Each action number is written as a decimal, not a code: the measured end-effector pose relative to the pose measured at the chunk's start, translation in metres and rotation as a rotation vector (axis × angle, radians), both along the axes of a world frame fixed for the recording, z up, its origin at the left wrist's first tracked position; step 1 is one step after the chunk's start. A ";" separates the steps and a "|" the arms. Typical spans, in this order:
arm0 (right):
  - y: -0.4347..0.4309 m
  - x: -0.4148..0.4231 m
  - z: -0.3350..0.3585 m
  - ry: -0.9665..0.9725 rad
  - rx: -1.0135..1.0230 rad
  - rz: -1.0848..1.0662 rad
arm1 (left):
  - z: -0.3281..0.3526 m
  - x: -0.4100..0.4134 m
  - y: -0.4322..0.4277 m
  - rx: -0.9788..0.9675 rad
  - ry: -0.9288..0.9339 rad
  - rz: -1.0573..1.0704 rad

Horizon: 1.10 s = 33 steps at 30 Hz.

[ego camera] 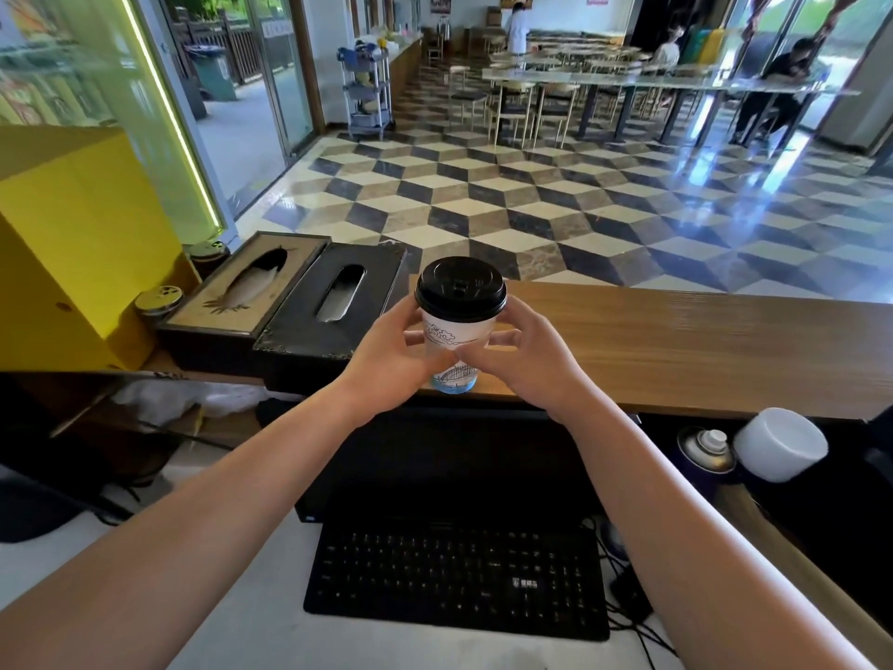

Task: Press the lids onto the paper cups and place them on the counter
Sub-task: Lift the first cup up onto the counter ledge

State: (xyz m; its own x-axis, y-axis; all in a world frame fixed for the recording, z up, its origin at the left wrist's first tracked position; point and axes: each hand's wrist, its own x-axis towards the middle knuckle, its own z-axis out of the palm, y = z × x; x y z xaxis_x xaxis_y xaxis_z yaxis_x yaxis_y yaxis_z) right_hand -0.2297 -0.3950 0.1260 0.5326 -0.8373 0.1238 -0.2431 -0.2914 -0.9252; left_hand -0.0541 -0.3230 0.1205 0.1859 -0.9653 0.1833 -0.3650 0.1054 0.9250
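Holding the paper cup (456,338) between both hands, I have it upright at the near edge of the wooden counter (700,350), just right of the dark tissue box (333,307). My left hand (386,353) wraps the cup's left side with fingers curled round the wall; my right hand (522,353) closes on the right side, thumb and fingertips pinching just below the rim. Neither hand is open. The black lid (460,286) sits level on top and looks seated all round, though I cannot see the far edge of the rim.

Its base appears to meet the counter top, but my hands partly hide it, so I cannot tell whether it bears weight yet.

My judgement: pressing is done for this cup and I am in the placing step. Next calls for settling the base flat, then loosening both grips together and drawing the hands apart sideways, without squeezing the thin wall or nudging the cup off the near edge. No other cups are in view.
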 end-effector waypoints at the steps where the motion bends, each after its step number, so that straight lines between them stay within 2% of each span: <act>1: -0.003 0.001 -0.002 0.003 0.004 -0.005 | -0.002 0.001 -0.003 0.001 -0.004 -0.001; 17: -0.014 0.012 -0.017 0.022 -0.002 -0.060 | -0.011 0.002 -0.016 0.019 0.031 -0.012; 23: -0.007 0.014 -0.023 0.041 0.019 -0.083 | -0.014 -0.003 -0.003 0.024 -0.038 0.092; 29: 0.014 0.006 -0.022 0.097 -0.003 -0.252 | -0.002 -0.009 0.021 0.129 -0.014 0.241; 33: 0.046 -0.005 -0.012 0.093 -0.113 -0.364 | 0.012 -0.014 0.048 0.086 -0.072 0.236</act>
